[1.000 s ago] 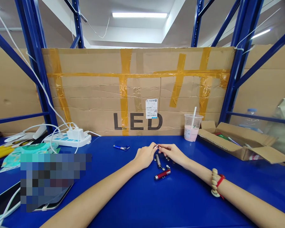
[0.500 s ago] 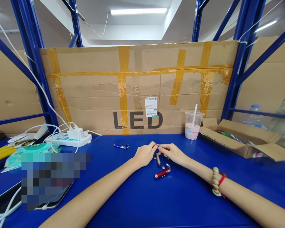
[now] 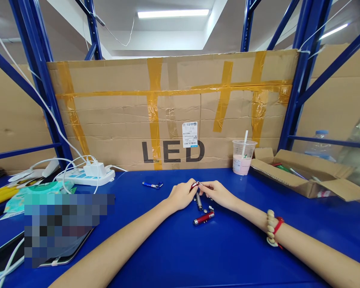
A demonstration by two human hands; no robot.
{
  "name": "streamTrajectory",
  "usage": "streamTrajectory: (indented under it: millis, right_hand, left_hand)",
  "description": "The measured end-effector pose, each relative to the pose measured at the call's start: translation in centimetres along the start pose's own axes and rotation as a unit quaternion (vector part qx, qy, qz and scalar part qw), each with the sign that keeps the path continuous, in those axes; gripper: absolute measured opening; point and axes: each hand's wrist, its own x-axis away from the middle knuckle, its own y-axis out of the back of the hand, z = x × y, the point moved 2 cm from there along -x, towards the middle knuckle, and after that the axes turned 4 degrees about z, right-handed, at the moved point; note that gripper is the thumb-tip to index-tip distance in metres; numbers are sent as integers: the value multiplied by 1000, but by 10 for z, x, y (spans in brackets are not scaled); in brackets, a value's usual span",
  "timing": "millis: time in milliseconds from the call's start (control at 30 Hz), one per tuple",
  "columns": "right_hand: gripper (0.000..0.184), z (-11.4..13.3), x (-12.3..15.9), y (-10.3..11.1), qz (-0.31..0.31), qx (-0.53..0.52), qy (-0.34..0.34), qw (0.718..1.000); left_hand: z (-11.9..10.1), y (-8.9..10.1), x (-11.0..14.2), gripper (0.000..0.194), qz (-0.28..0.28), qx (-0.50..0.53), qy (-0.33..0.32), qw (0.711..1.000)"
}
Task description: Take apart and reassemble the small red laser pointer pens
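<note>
My left hand [image 3: 180, 196] is closed around a small dark red metal tube [image 3: 195, 185], apparently a mini flashlight, partly hidden by the fingers. My right hand [image 3: 219, 193] pinches at the tube's right end; the exact part gripped is too small to make out. Just below the fingers lies a silver mini flashlight body [image 3: 199, 203], with small round button cells [image 3: 205, 211] close by. Nearer to me a second red mini flashlight [image 3: 204, 218] rests on the blue table. Farther left is a blue mini flashlight [image 3: 151, 185] with a clip at its end.
A cup with pink drink and a straw [image 3: 241, 162] stands at back right, beside an open cardboard box [image 3: 306, 184]. At left are a white power strip [image 3: 100, 178] with cables and a tablet-like device [image 3: 66, 256]. A taped cardboard sheet [image 3: 120, 124] walls the back.
More of the dark red tube shows between my hands now. Both hands keep nearly the same place, and the loose pieces lie as before. The view has shifted slightly.
</note>
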Motion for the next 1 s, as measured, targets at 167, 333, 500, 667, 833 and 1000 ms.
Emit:
streamTrajectory:
  millis: [167,333,500,667,833,1000]
  right_hand:
    - [37,1,0,1,-3,2,0,1000]
    - [38,3,1,1,0,4,-1,1000]
    - [37,5,2,1,3,2,-1,1000]
    - [38,5,2,1,5,3,1,1000]
    - [39,5,2,1,9,8,3,1000]
    - [40,5,3,0,14,17,7,1000]
  left_hand:
    - [-2,2,1,19,7,-7,-8,1000]
    - [-3,2,1,17,11,-13,-4,1000]
    - [-3,2,2,18,11,-13,-4,1000]
    - [-4,3,3,19,13,-11,-2,1000]
    - [-2,3,3,19,12,-10,0,1000]
    - [-2,2,2,19,12,-9,-7,1000]
